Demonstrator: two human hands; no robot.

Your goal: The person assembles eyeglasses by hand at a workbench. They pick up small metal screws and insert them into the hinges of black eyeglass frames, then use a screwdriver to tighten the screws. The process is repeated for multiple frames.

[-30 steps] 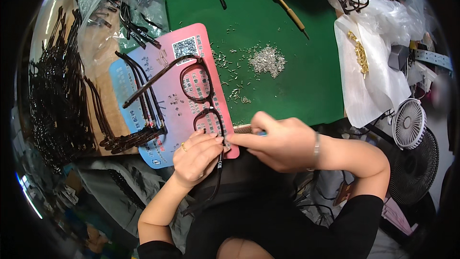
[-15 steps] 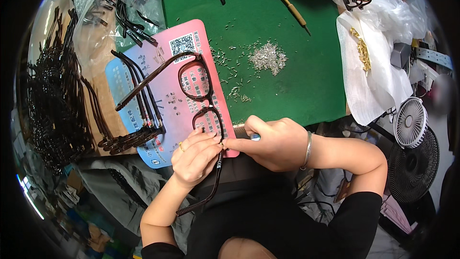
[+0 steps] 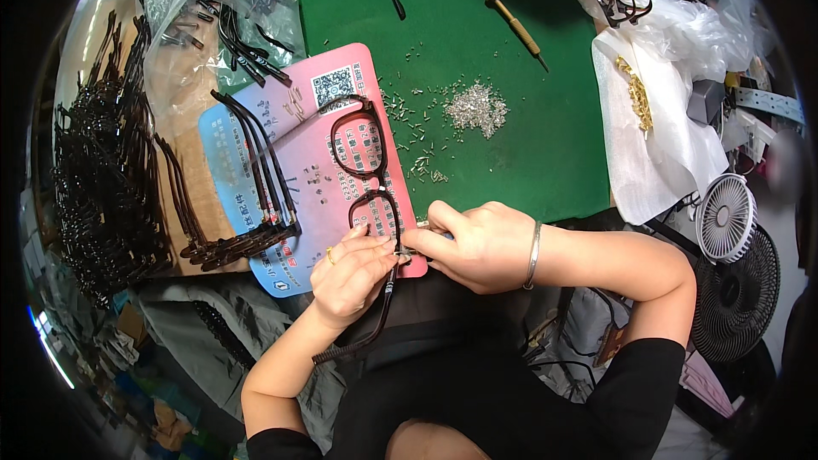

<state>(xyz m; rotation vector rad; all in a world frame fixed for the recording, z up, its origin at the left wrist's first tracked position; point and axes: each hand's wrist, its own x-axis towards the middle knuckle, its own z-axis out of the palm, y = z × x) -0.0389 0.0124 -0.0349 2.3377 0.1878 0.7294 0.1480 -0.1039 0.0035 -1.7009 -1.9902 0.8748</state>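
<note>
A pair of dark brown glasses (image 3: 381,172) lies half over a pink-and-blue printed mat (image 3: 398,140). One temple points left across the mat; the other hangs down toward my lap. My left hand (image 3: 348,279) is closed, its fingertips pinching the glasses at the hinge of the lower temple. Closed just right of that hinge, my right hand (image 3: 477,245) grips a thin tool with a metal tip (image 3: 407,251), which reaches the hinge. Its handle is mostly hidden in the palm. Several loose dark temples (image 3: 260,149) rest on the mat's left part.
Tiny silver screws (image 3: 477,109) are heaped and scattered on the green work surface (image 3: 545,153). A brass-coloured screwdriver (image 3: 515,27) lies beyond them. Dark frames are piled at left (image 3: 102,196); gold parts (image 3: 635,94) rest on white wrapping at right, near a white fan (image 3: 726,220).
My right hand has turned a little, and a metal tip now shows at the hinge. The left hand keeps its pinch. The whole view has shifted slightly.
</note>
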